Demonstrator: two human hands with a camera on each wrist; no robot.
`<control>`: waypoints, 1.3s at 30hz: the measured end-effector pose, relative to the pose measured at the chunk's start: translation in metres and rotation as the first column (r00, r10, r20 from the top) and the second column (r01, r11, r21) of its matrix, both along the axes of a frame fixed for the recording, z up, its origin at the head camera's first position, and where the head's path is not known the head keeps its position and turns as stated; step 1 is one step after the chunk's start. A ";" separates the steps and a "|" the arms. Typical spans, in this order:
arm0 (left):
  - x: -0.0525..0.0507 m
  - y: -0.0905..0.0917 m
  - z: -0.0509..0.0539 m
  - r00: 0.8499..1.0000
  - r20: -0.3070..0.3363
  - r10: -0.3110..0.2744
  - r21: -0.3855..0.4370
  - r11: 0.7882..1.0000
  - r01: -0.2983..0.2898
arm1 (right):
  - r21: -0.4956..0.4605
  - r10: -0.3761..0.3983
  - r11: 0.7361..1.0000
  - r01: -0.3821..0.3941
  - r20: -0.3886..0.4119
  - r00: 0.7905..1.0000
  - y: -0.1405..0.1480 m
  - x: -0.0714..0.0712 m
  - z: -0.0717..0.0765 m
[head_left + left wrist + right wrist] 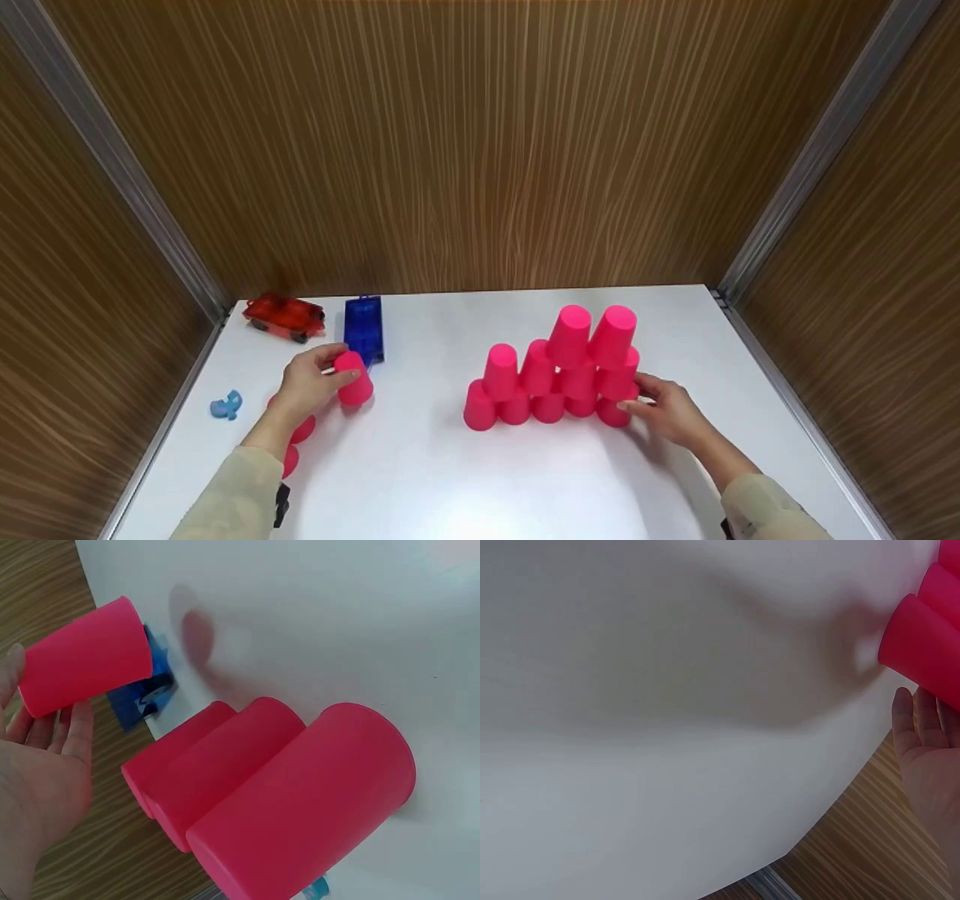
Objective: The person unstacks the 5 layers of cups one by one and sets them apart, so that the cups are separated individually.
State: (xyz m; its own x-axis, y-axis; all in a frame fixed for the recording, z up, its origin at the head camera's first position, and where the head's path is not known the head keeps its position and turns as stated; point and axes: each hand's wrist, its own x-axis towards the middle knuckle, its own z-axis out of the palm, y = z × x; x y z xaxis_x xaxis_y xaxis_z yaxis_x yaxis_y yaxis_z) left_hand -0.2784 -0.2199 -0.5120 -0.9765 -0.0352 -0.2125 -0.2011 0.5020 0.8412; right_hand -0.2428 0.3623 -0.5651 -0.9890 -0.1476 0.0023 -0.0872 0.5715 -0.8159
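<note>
White tabletop (420, 450), stacked pink cups (577, 381) between the hands (309, 384) (673, 414)

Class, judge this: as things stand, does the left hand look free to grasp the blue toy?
Probably not yet: the left hand holds a pink cup, so its grip looks taken, though the blue toy sits close by.

Between the left hand (311, 384)'s cup (354, 382) and the cup stack (540, 371), a wide lane of white table (412, 457) runs from far edge to near edge. The stack bars the right half, the right hand (667, 412) at its right end. Toward the far left corner, a red toy car (283, 317) and blue toy vehicle (364, 328) obstruct; loose cups (303, 430) crowd the left forearm.
</note>
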 end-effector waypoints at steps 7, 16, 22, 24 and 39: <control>-0.006 -0.001 -0.005 0.999 0.041 -0.017 -0.014 1.000 0.018 | 0.003 -0.002 1.000 0.002 0.000 1.000 0.000 0.000 0.000; -0.013 -0.005 -0.002 0.995 0.069 -0.070 -0.046 0.996 0.073 | 0.005 -0.003 1.000 0.003 -0.003 1.000 0.001 -0.001 -0.001; -0.016 -0.005 0.000 0.990 0.102 -0.096 -0.072 0.992 0.104 | 0.012 -0.020 1.000 0.020 0.016 1.000 0.000 -0.002 0.001; -0.016 -0.005 0.000 0.989 0.099 -0.106 -0.078 0.990 0.114 | 0.014 -0.018 1.000 0.017 0.025 1.000 0.000 -0.002 0.001; -0.023 -0.009 -0.010 0.987 0.111 -0.116 -0.090 0.988 0.126 | 0.018 -0.013 1.000 0.012 0.017 1.000 0.002 -0.001 -0.001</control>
State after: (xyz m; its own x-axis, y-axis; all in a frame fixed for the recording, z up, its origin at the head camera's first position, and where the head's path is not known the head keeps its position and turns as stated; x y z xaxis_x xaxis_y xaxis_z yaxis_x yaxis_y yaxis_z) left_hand -0.3011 -0.2285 -0.5220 -0.9472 0.0567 -0.3155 -0.2185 0.6061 0.7648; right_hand -0.2440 0.3643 -0.5661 -0.9907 -0.1352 -0.0170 -0.0662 0.5866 -0.8071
